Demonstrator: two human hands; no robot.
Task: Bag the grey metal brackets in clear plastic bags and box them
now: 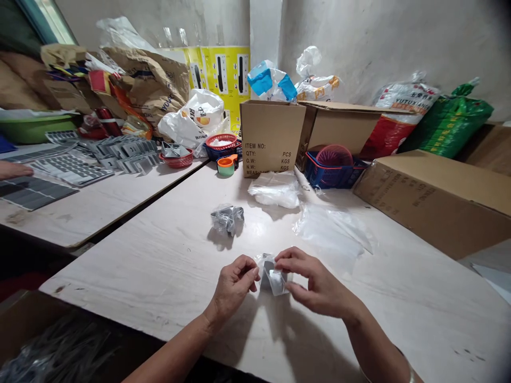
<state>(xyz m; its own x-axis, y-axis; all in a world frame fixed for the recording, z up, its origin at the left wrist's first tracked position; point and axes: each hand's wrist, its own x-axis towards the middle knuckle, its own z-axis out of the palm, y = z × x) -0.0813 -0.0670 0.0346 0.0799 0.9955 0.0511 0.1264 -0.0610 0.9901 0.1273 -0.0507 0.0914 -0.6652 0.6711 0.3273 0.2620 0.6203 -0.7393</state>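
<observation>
A small grey piece in a clear plastic bag point(276, 281) is between my hands at the front of the table. Pinched fingers of my left hand point(238, 281) hold the left edge of the bag. My right hand point(313, 282) grips its right side, the thumb low and the fingers above, bent around the plastic. The exact kind of the grey piece is hard to make out through the film. Farther back to the left lies another bagged grey piece point(227, 219). Flat clear plastic bags point(333, 229) are spread out beyond my right hand.
A folded stack of clear bags point(275, 190) lies before an upright carton point(273, 135). An orange-and-green tape roll point(227, 166), a blue basket point(333, 173) and a large carton point(435, 197) stand around. On the left table, a co-worker's hand point(14, 170) rests near grey label sheets point(74, 165).
</observation>
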